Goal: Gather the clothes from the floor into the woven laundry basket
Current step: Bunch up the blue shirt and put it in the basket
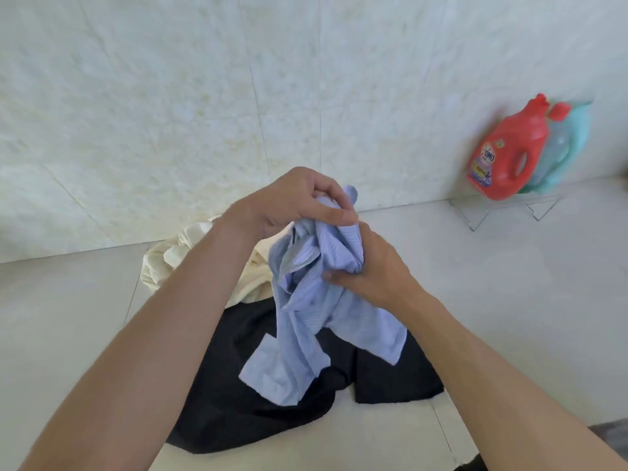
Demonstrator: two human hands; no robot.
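We clench both hands on the pale blue striped shirt (pixel 306 317). Our left hand (pixel 292 202) grips its top and our right hand (pixel 370 270) pinches the bunched middle just below, likely to gather the cloth into one wad for carrying. Its loose end hangs over the black garment (pixel 238 402) beneath the hands. A cream garment (pixel 176 263) lies beyond the left hand, also ungathered. The woven basket is out of view.

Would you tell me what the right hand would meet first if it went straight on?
The right hand, which grips the blue shirt, would probably meet the left hand first, though depth is unclear.
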